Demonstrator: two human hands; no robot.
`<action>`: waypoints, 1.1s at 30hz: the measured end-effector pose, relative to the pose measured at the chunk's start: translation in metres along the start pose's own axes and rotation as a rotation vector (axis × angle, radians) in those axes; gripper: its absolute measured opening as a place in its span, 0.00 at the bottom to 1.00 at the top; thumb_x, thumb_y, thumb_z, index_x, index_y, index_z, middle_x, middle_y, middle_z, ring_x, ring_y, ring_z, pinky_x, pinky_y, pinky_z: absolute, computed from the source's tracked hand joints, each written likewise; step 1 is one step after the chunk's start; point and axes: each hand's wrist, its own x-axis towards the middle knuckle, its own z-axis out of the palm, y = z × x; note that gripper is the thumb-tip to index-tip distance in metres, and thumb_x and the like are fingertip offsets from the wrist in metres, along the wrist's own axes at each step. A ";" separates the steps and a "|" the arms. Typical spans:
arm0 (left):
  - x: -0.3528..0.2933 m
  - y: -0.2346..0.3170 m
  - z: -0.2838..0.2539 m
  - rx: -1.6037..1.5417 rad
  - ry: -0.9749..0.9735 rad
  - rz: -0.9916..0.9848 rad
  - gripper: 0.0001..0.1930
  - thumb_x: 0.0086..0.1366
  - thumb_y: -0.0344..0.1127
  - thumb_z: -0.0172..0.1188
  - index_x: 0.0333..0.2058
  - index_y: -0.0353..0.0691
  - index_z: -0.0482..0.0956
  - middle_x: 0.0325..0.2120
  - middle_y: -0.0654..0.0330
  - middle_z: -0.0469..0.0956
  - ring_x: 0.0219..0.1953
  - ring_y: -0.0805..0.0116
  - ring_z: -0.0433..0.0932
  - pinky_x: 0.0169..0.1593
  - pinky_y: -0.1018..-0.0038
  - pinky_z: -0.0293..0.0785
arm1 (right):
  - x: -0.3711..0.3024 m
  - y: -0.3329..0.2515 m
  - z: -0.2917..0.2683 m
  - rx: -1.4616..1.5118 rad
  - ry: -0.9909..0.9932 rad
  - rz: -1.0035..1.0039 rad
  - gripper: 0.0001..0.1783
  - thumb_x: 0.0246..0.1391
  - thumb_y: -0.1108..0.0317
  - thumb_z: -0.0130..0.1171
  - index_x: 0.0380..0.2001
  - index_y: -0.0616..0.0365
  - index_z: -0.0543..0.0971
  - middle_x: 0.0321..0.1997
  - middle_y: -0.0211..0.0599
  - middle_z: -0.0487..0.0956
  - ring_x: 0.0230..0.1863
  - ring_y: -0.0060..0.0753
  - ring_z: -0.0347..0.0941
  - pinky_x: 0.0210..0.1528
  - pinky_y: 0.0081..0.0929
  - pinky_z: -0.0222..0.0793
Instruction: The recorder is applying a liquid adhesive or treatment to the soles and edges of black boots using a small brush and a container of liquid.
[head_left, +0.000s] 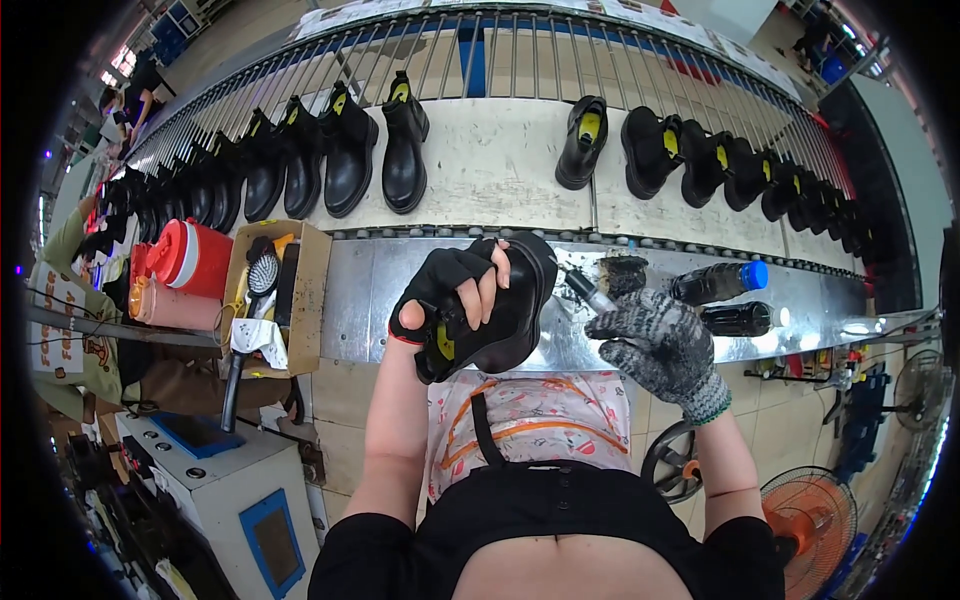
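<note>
My left hand (468, 290), in a black glove with bare fingertips, grips a shiny black ankle boot (518, 305) above the metal bench. The boot lies tilted, its opening with a yellow-green lining toward me and its sole edge facing right. My right hand (660, 345) wears a grey knitted glove and closes around a slim tool (588, 290) with a pale band and a dark end, perhaps a brush. That dark end points at the boot with a small gap between them. Just beyond the right hand sits a black-stained sponge-like block (625, 273) on the bench.
Two dark bottles, one blue-capped (718, 283) and one lying near it (738, 319), are right of my hand. Black boots (405, 150) and lower shoes (652, 155) line the conveyor. A cardboard box (305, 330) holding a hairbrush and a red jug (205, 262) stand left.
</note>
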 end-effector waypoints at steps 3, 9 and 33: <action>0.000 -0.003 -0.003 0.026 -0.046 0.009 0.42 0.45 0.84 0.40 0.11 0.44 0.75 0.15 0.65 0.73 0.35 0.65 0.67 0.59 0.63 0.45 | 0.011 -0.013 -0.003 -0.377 -0.030 -0.134 0.19 0.46 0.45 0.61 0.38 0.40 0.83 0.28 0.31 0.77 0.28 0.36 0.73 0.27 0.30 0.66; 0.001 -0.002 -0.002 0.008 -0.036 0.033 0.42 0.45 0.83 0.41 0.11 0.44 0.75 0.15 0.64 0.73 0.35 0.64 0.67 0.59 0.63 0.46 | 0.015 -0.004 0.000 -0.370 -0.022 -0.197 0.21 0.40 0.47 0.67 0.26 0.53 0.79 0.30 0.37 0.76 0.31 0.38 0.74 0.31 0.31 0.68; -0.034 -0.021 -0.054 -0.145 0.158 0.201 0.42 0.49 0.82 0.35 0.14 0.44 0.72 0.17 0.65 0.70 0.39 0.66 0.62 0.58 0.66 0.47 | 0.029 0.036 0.087 -0.417 -0.051 -0.256 0.08 0.45 0.50 0.59 0.30 0.33 0.80 0.25 0.23 0.68 0.25 0.29 0.67 0.25 0.33 0.59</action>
